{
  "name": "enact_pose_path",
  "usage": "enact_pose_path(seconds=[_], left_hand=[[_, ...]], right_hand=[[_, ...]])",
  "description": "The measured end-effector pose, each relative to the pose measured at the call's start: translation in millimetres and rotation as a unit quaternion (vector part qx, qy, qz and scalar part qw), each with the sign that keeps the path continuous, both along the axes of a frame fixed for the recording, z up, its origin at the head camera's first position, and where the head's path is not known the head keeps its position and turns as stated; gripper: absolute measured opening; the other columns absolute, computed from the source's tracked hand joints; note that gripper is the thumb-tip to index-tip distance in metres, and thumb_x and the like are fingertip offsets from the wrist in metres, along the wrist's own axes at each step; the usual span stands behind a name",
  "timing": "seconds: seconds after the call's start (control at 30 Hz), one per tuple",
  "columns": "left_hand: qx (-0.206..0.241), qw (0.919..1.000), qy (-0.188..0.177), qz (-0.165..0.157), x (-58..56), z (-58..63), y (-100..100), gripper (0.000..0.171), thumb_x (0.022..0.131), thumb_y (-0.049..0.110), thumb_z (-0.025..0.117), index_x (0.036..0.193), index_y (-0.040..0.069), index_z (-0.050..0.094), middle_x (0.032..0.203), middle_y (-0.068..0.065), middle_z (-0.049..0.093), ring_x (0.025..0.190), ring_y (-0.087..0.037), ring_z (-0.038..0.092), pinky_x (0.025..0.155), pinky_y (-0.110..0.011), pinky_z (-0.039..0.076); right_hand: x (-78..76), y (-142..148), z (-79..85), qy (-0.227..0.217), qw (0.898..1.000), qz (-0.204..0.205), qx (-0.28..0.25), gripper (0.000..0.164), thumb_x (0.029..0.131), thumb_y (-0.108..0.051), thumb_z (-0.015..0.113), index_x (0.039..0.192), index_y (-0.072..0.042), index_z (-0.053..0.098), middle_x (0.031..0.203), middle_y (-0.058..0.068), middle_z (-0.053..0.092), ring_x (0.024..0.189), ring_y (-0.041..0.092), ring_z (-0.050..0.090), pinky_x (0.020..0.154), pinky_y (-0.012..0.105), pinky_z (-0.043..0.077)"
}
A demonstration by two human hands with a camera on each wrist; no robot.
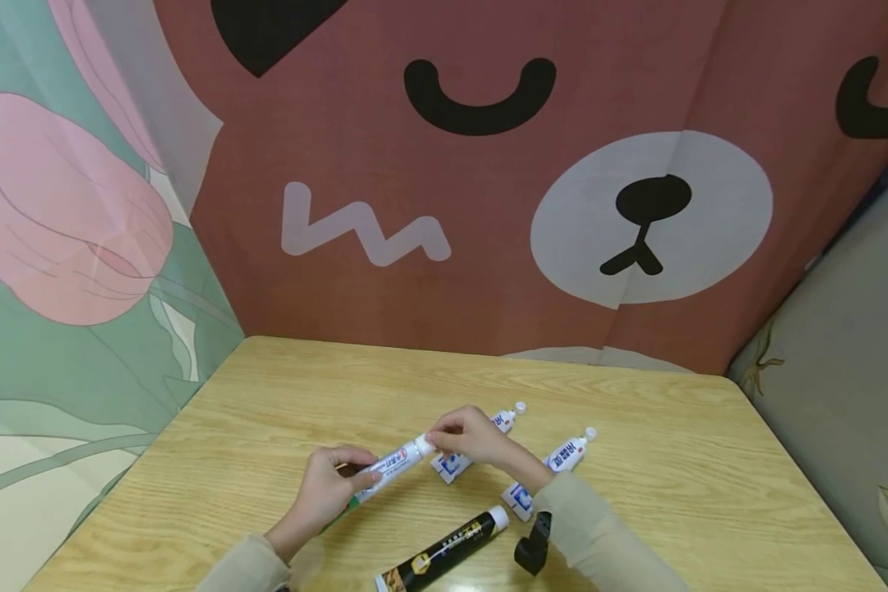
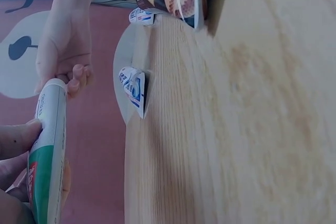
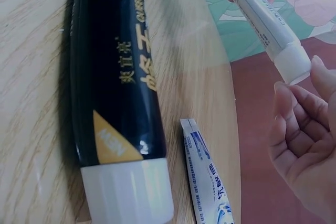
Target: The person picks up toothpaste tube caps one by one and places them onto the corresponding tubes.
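My left hand [image 1: 327, 487] grips a white and green toothpaste tube [image 1: 390, 469] by its body, thumb along one side. The tube slants above the table, its capped end up and to the right. At that end my right hand [image 1: 477, 436] pinches the white screw cap [image 3: 292, 63] between thumb and forefinger; the other fingers are curled. The cap sits on the tube's neck in the right wrist view. In the left wrist view the tube's green lower part [image 2: 42, 169] lies within the left fingers.
A black toothpaste tube [image 1: 447, 552] with a white cap lies at the table's front. Two small white and blue tubes [image 1: 451, 467] [image 1: 568, 452] lie behind and right of it, partly covered by my right hand and arm. A black wrist device [image 1: 534, 544] shows by the right sleeve.
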State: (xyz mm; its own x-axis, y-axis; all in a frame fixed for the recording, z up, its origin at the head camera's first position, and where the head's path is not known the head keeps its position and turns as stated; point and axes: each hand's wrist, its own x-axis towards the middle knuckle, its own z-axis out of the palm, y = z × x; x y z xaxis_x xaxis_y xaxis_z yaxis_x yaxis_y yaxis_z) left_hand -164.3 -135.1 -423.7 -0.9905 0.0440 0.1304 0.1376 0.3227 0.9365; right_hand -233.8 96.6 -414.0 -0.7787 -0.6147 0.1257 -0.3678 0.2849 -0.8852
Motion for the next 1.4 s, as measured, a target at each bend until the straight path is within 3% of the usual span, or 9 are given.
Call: enact_pose_path(seconds=[0.2,0.3,0.47,0.57,0.77,0.93,1.0,1.17,1.4], left_hand=[[-0.002,1.0,-0.001,-0.006,1.1,0.0,-0.9,0.015,0.067,-0.005,0.074,0.08,0.0,0.07,0.086,-0.011,0.067,0.081,-0.021,0.061,0.069,-0.027,0.051],[-0.001,1.0,-0.002,-0.007,0.8,-1.5,-1.8,0.015,0.067,-0.005,0.074,0.08,-0.001,0.07,0.086,-0.011,0.067,0.081,-0.021,0.061,0.069,-0.027,0.051],[0.007,1.0,-0.001,-0.002,-0.1,-4.2,-2.9,0.015,0.067,-0.008,0.073,0.08,-0.002,0.07,0.086,-0.012,0.066,0.081,-0.021,0.061,0.07,-0.027,0.051],[0.011,0.9999,0.0,0.001,-0.5,-5.1,-3.1,0.015,0.067,-0.009,0.073,0.08,-0.002,0.07,0.085,-0.012,0.066,0.08,-0.021,0.061,0.069,-0.027,0.051],[0.012,0.9999,0.002,-0.002,-0.9,-5.5,-3.3,0.014,0.067,-0.008,0.073,0.08,-0.003,0.069,0.086,-0.013,0.066,0.08,-0.022,0.061,0.068,-0.027,0.052],[0.011,0.9999,-0.006,0.002,-0.6,-4.3,-3.2,0.015,0.067,-0.008,0.073,0.08,-0.003,0.07,0.087,-0.013,0.066,0.082,-0.023,0.062,0.069,-0.028,0.052],[0.01,0.9999,-0.008,0.006,-0.6,-3.9,-2.3,0.015,0.067,-0.008,0.073,0.081,-0.003,0.07,0.087,-0.013,0.066,0.083,-0.024,0.062,0.07,-0.028,0.052],[0.009,0.9999,-0.005,0.011,-1.2,-3.7,0.2,0.015,0.068,-0.008,0.073,0.081,-0.003,0.07,0.088,-0.013,0.065,0.084,-0.024,0.062,0.07,-0.029,0.052],[0.013,0.9999,0.002,0.009,-1.6,-3.8,1.0,0.015,0.068,-0.008,0.073,0.082,-0.003,0.07,0.089,-0.013,0.065,0.083,-0.024,0.062,0.07,-0.028,0.052]], right_hand=[[-2.1,-0.9,0.5,0.032,0.999,0.02,0.032,0.036,0.093,-0.022,0.053,0.072,0.006,0.063,0.063,0.024,0.058,0.058,0.044,0.052,0.045,0.019,0.038],[-4.0,0.6,3.1,0.048,0.997,0.031,0.042,0.037,0.094,-0.023,0.051,0.075,0.006,0.064,0.063,0.02,0.059,0.058,0.041,0.054,0.046,0.021,0.041],[-6.3,5.0,8.9,0.036,0.998,0.042,0.021,0.022,0.088,-0.013,0.06,0.099,0.005,0.065,0.083,0.016,0.065,0.071,0.03,0.061,0.06,0.029,0.05],[-7.0,6.3,8.6,0.025,0.998,0.055,0.013,0.03,0.081,-0.006,0.067,0.109,0.006,0.062,0.095,0.013,0.065,0.079,0.025,0.062,0.066,0.027,0.051],[-5.6,2.8,3.3,0.017,0.999,0.046,0.009,0.032,0.079,0.002,0.067,0.109,0.009,0.06,0.093,0.017,0.065,0.079,0.029,0.062,0.065,0.027,0.051],[0.3,2.4,8.5,0.025,0.999,0.03,0.023,0.028,0.081,-0.002,0.066,0.107,0.008,0.062,0.088,0.015,0.066,0.073,0.02,0.061,0.063,0.024,0.05],[0.4,2.8,7.8,0.016,0.999,0.029,0.015,0.027,0.082,-0.005,0.065,0.107,0.007,0.063,0.087,0.013,0.067,0.071,0.016,0.061,0.063,0.029,0.051],[-4.3,2.3,0.1,0.012,0.999,0.041,-0.001,0.019,0.088,-0.01,0.06,0.096,0.005,0.067,0.076,0.016,0.066,0.065,0.033,0.061,0.058,0.042,0.051],[-2.8,0.0,2.4,0.028,0.999,0.031,0.03,0.032,0.092,-0.02,0.055,0.077,0.006,0.066,0.063,0.018,0.06,0.06,0.043,0.054,0.047,0.019,0.04]])
